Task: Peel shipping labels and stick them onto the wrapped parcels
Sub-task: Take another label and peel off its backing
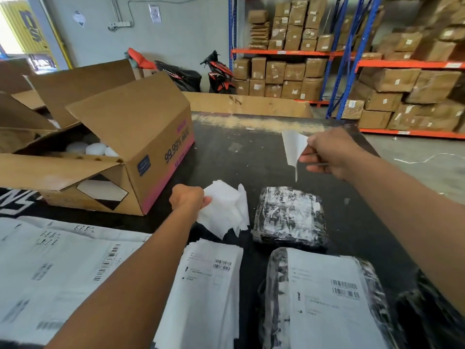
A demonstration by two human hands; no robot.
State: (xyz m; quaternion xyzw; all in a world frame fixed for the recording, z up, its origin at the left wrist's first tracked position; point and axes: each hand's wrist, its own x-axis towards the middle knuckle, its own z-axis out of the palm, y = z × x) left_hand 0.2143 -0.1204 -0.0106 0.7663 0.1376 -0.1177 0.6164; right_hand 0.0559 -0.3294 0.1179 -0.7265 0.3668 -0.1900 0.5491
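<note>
right hand [329,153]: fingers pinching a peeled label [293,149], held above the black wrapped parcel [290,217] on the dark table [251,157]; left hand [187,199]: fingers clutching a wad of white backing sheets [224,210] beside the parcel

Bright, even indoor light; daylight blows out the doorway [15,34] (top left). Edges bend; glare on the parcel [290,216].

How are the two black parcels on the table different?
The near parcel has a white label with barcodes stuck across its top; the far parcel has no label. The near parcel looks bigger and sits closest to the person; the far one lies beyond it, under the right hand. Both are black and plastic-wrapped.
</note>
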